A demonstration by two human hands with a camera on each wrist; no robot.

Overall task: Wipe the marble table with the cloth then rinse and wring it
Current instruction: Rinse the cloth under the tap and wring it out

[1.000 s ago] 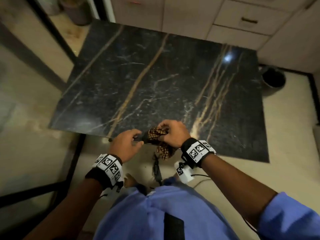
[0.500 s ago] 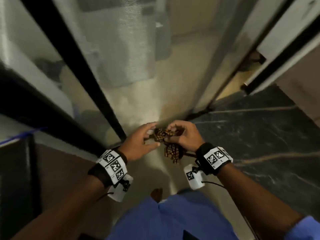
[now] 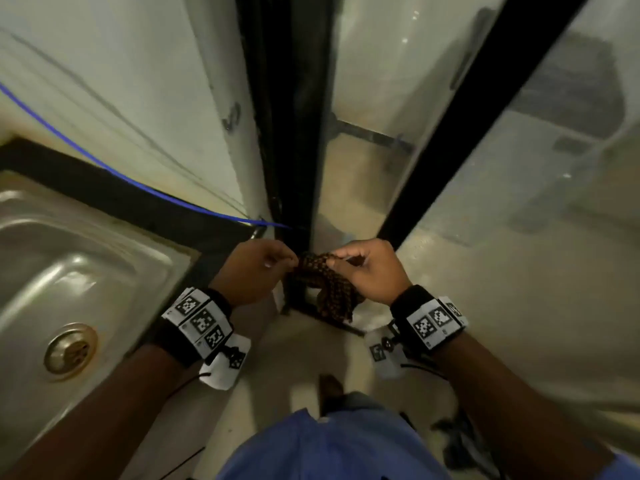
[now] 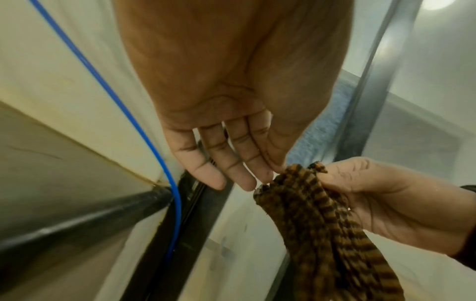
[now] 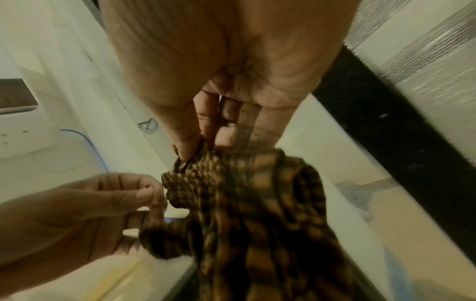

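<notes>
Standing beside a steel sink (image 3: 79, 258) set in a dark-edged counter (image 3: 104, 199), the person holds the brown checked cloth (image 3: 329, 289) in the air over pale floor (image 3: 485, 306). Right hand (image 3: 372, 268) fingers (image 5: 189, 142) pinch its bunched top; the rest hangs below. Left hand (image 3: 254, 268) fingers (image 4: 219, 163) lie nearly straight and close together, tips pinching the cloth's edge. A blue cord (image 3: 104, 168) runs along the wall toward black door frames (image 3: 291, 133) with frosted glass panels (image 3: 398, 81).
</notes>
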